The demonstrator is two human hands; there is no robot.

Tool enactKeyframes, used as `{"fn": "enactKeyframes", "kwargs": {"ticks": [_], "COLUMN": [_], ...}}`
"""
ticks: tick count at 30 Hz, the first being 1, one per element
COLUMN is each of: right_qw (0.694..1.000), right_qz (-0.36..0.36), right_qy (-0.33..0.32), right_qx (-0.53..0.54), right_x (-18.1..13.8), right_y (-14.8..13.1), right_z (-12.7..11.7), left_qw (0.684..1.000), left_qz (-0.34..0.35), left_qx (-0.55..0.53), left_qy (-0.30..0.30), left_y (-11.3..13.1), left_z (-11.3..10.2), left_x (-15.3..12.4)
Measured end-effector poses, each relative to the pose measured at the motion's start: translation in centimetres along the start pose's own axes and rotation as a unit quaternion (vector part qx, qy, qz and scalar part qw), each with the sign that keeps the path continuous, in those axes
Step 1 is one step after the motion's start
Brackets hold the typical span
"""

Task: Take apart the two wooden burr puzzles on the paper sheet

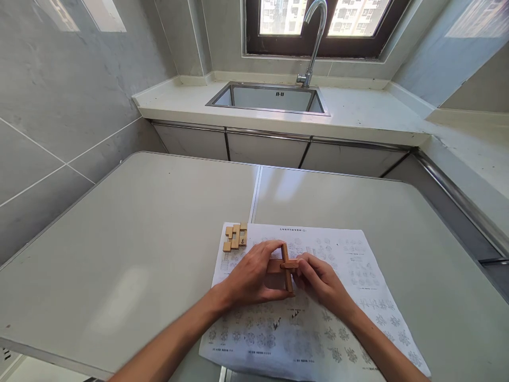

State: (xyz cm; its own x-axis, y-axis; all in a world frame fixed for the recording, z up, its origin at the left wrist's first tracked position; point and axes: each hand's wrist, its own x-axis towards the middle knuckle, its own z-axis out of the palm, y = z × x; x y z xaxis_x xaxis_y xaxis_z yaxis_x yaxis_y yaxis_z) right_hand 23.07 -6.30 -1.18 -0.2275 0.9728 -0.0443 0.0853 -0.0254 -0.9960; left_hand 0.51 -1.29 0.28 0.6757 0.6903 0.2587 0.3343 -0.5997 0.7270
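Both your forearms enter from the bottom edge and converge over the sheet on the table. Your left hand lies knuckles up, wrist angled toward centre, fingers curled and clamped on the left end of the cross; the thumb sits under or behind it, not clearly seen. Your right hand comes in from the right, fingers bunched and pinched on the right end of the horizontal bar.

The cross is two brown wooden bars interlocked at right angles: one bar upright, one running between your hands. It sits directly between the two hands, touching both, just above the sheet. Whether its lower tip rests on the paper cannot be told.

The blocks, a paler wooden cluster, lie on the sheet's upper left corner, near your left fingers but apart from them.

Beyond the table: sink and tap under the window.
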Motion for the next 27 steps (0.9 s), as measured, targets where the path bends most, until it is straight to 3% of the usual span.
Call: {"fn": "enactKeyframes", "kwargs": {"ticks": [13,22,27], "right_qw": [1.000,1.000,0.998], "right_qz": [-0.019,0.002,0.018], "right_qy": [0.015,0.018,0.006], "right_qx": [-0.004,0.007,0.067], "right_x": [-0.1,-0.5,-0.4], "right_y": [1.3,1.1,0.9], "right_z": [0.4,0.6,0.6], "left_qw": [0.998,0.998,0.998], "left_qz": [-0.043,-0.003,0.018], "left_qx": [-0.044,-0.035,0.003], "left_qy": [0.030,0.055,0.068], "left_y": [0.2,0.1,0.2], "left_z": [-0.3,0.1,0.1], "left_x": [0.3,0.1,0.1]}}
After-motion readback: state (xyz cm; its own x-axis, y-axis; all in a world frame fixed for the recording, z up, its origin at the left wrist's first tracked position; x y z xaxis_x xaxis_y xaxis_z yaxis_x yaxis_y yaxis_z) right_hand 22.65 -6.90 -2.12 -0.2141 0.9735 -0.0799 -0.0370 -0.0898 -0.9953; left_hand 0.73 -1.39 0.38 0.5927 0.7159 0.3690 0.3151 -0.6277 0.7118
